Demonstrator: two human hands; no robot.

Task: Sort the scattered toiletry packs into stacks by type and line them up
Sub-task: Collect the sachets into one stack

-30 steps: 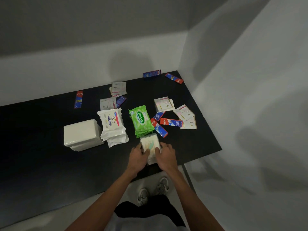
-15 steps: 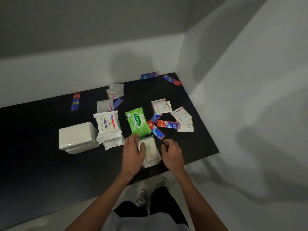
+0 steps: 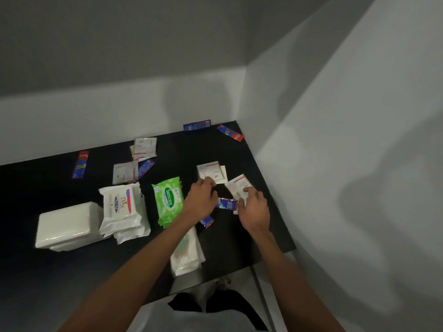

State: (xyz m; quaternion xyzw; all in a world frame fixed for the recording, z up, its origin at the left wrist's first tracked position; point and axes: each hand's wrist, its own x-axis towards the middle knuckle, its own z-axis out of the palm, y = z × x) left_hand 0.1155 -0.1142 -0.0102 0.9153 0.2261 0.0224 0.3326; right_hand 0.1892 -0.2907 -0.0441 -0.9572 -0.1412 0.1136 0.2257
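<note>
Since the larger packs already sit in stacks on the counter (image 3: pixel 48 183), both hands are busy among the small loose sachets. The right hand (image 3: pixel 255 208) has its fingers (image 3: pixel 249 189) curled over a couple of white sachets (image 3: pixel 238 186) with the thumb beneath, pinching them, most likely to gather that type into one pile. The left hand (image 3: pixel 200 200) has its fingers (image 3: pixel 208 182) bent at the near corner of another white sachet pair (image 3: pixel 212 171); whether they grip it or merely touch it I cannot tell. Between the two sets of fingers a blue sachet (image 3: pixel 226 203) lies loose, and a second blue one (image 3: pixel 207 221) pokes out by the left wrist. Left of the left fingers stands the green wipes stack (image 3: pixel 167 200), then the Dove wipes stack (image 3: pixel 121 209) and the plain white packs (image 3: pixel 66 224), roughly in a row. A pale stack (image 3: pixel 189 258) lies beneath the left forearm. More sachets lie well beyond the fingers, so sorting seems about half done.
</note>
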